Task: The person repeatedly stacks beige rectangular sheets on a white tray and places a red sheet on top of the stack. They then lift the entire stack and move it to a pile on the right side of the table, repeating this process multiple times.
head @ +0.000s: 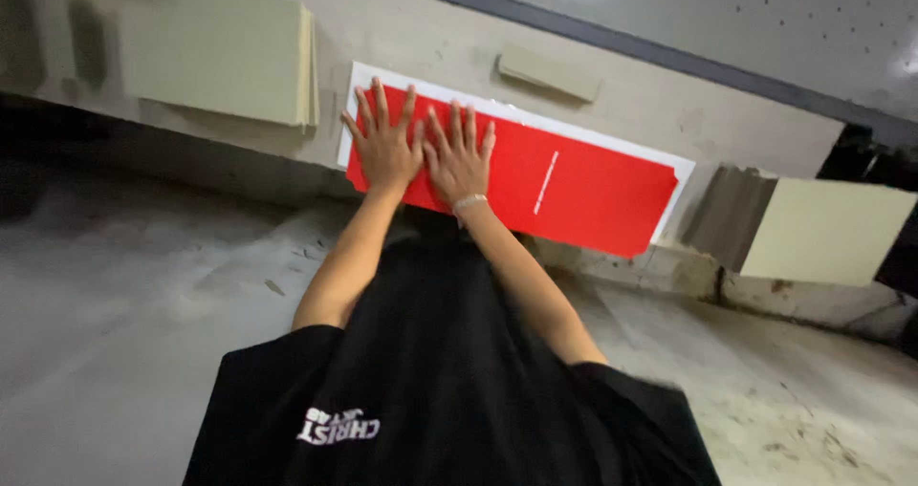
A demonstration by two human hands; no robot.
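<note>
A long red sheet (583, 190) lies over a slightly larger white backing (521, 118) on a grey-beige work surface (708, 113). Both of my hands rest flat on the sheet's left end, palms down and fingers spread. My left hand (384, 147) covers the sheet's left corner. Beside it and touching it is my right hand (459, 161), with a light bracelet at the wrist. Neither hand grips anything. My black shirt (430, 371) fills the lower middle of the view and hides what lies beneath the sheet's near edge.
A stack of beige boards (220, 51) sits on the surface at upper left. A small beige piece (550, 73) lies just beyond the red sheet. Another beige board (827, 233) stands at right. Rough concrete floor (124, 333) spreads on both sides.
</note>
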